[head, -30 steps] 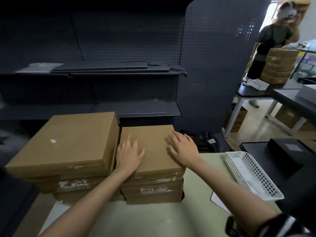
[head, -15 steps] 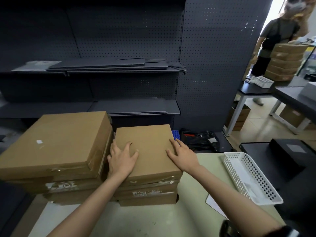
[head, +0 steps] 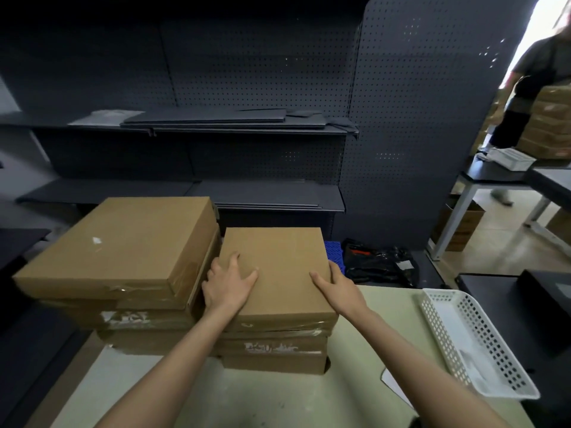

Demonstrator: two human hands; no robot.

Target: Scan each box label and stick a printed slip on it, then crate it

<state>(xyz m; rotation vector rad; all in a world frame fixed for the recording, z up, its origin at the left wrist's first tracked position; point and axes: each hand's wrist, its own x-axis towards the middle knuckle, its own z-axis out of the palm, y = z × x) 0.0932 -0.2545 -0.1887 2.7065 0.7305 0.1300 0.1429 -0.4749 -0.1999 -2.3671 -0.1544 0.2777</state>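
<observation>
On the pale surface (head: 278, 396), two stacks of flat cardboard boxes are seen side by side, touching each other. The left stack (head: 117, 273) is wider and taller; the right stack (head: 275, 344) is narrower and consists of about three boxes with clear tape and torn white label remains on their front edges. The top box (head: 278, 267) of the right stack is held between both hands. The left hand (head: 227, 284) is laid on its left edge, with the fingers (head: 234, 261) spread apart on the lid and partly tucked into the gap next to the left stack. The right hand (head: 336, 288) is placed at the right edge, the thumb lying on the lid and the other fingers curled down over the side. The box is not yet lifted; it rests flat on the stack.

To the right, near the edge of the surface, a white perforated basket (head: 475, 344) is placed, with a sheet of paper (head: 395, 387) partly under it. Behind the boxes, dark shelves (head: 216, 125) and a pegboard panel (head: 417, 118) are seen. In the far right corner, another person (head: 531, 78) is standing beside a pile of cartons (head: 547, 125).
</observation>
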